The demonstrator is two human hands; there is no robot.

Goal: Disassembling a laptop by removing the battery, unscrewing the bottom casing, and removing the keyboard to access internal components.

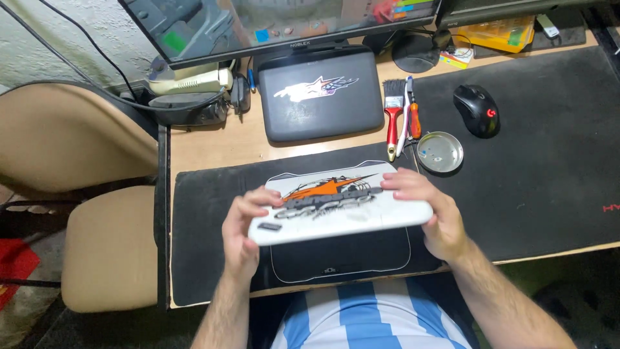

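I hold a small white laptop (336,207), lid shut, with an orange and grey star sticker on top, lifted a little above the black desk mat (206,213). My left hand (244,229) grips its left end, fingers curled over the top edge. My right hand (429,210) grips its right end the same way. Under the laptop lies a dark flat panel (339,258) with a thin white outline.
A second small laptop, black (320,94), lies behind near a monitor (278,26). A red-handled brush (392,116), an orange screwdriver (414,116), a round metal dish (440,152) and a black mouse (476,110) sit to the right. A beige chair (97,213) stands at left.
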